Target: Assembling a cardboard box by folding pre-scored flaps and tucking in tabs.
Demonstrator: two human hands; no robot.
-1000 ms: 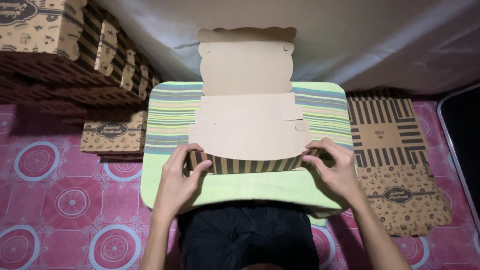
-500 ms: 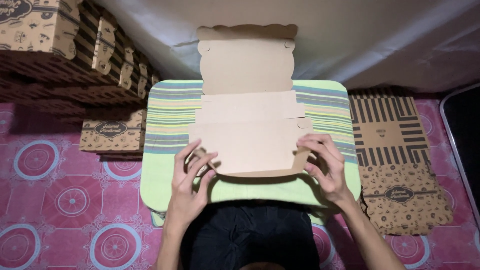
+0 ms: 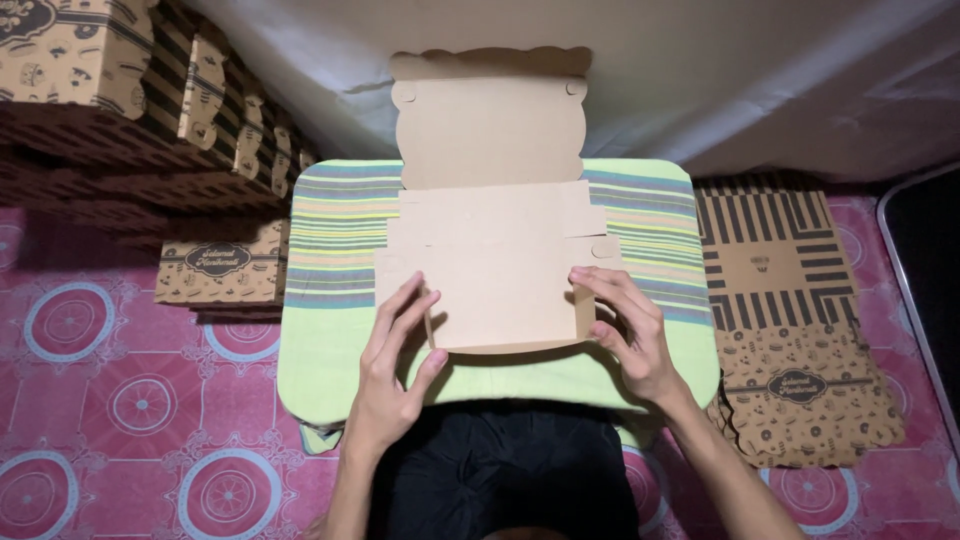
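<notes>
**Flat brown cardboard box blank being folded on a small striped table**

The flat brown cardboard box blank, plain on its inner face, is lying in the middle of a small green table with a striped cloth top. Its far panel with the scalloped edge is reaching past the table's back edge toward a white sheet, while its near panel is lying folded over, close to the person's body.

The left hand is resting on the near left corner of the blank, fingers spread and lying flat on the cardboard, thumb out to the side. The right hand is sitting at the near right corner, fingers curled around the side flap; thumb and fingers are pinching its edge.

To the left of the table, a tall stack of assembled brown printed boxes is standing on the pink patterned floor mat, and one more folded printed box is lying just beside the table's left edge. To the right, a pile of flat printed box blanks with black stripes is lying on the mat, touching the table's right side. The person's lap in dark clothing is filling the bottom centre.
</notes>
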